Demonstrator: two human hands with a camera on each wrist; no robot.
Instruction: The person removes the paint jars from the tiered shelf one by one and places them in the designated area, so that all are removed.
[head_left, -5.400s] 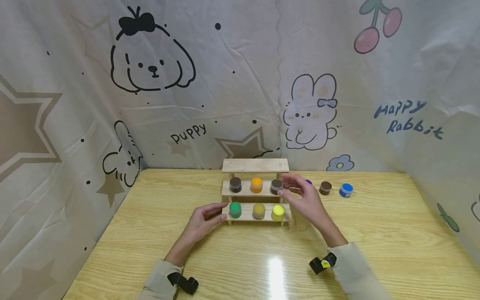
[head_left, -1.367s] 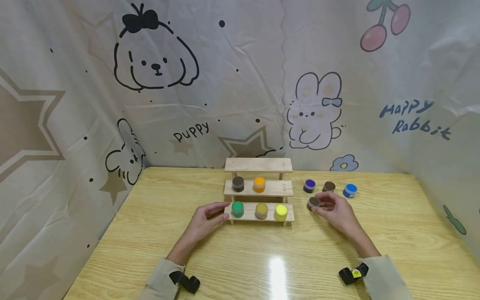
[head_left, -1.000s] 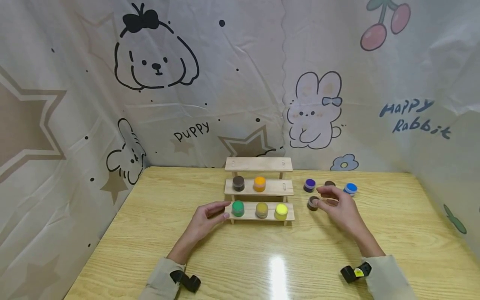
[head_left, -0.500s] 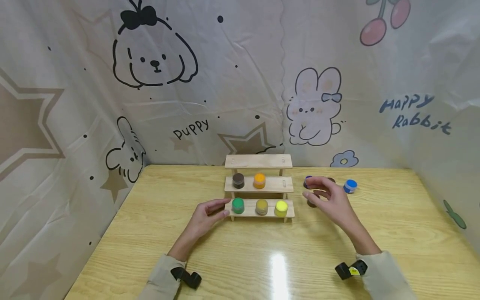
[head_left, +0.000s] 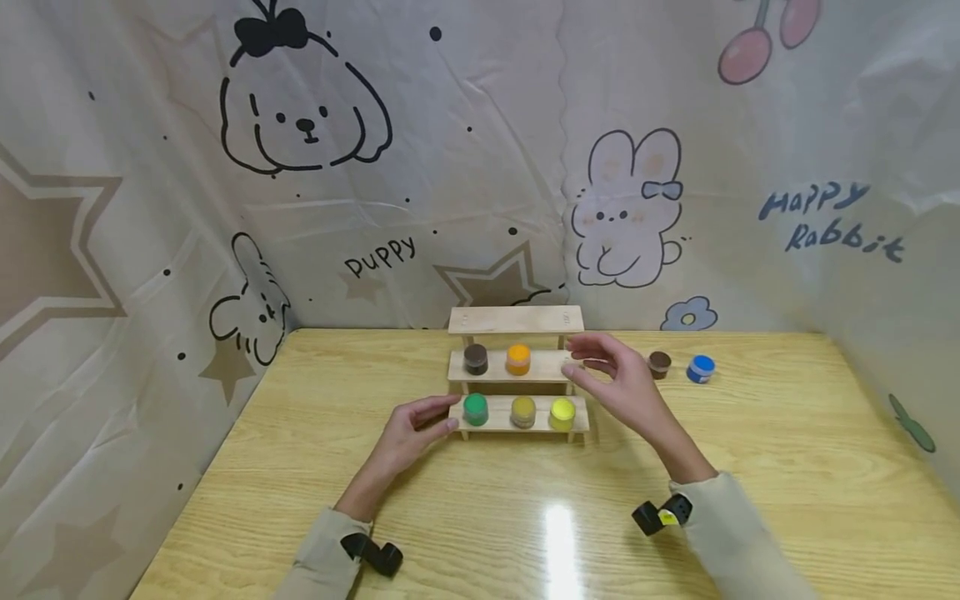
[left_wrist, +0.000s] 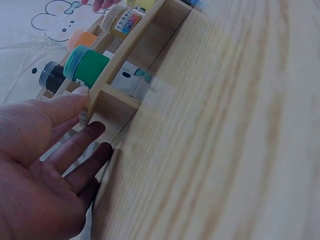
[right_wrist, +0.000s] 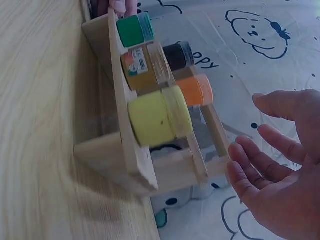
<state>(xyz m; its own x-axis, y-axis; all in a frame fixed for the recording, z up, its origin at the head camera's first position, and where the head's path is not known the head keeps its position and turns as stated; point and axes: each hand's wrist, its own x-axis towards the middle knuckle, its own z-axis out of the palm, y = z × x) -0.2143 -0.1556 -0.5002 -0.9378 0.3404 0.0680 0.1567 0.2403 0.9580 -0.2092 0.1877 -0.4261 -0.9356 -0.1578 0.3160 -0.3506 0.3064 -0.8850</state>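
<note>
So the left hand (head_left: 408, 433) is pinching the wooden rack (head_left: 516, 319) at its bottom shelf (head_left: 499, 414), beside the green jar (head_left: 476, 409); the right hand (head_left: 626, 387) is hanging loose, holding nothing, by the middle shelf (head_left: 546, 367). Rack's just sitting on the table (head_left: 495, 508).

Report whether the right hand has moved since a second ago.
Yes: in the head view, the right hand has moved left, closer to the wooden rack.

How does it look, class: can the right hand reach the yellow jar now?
Probably yes: the right hand looks empty and close by, the yellow jar stands upright on the lowest shelf, and nothing visible lies between them.
</note>
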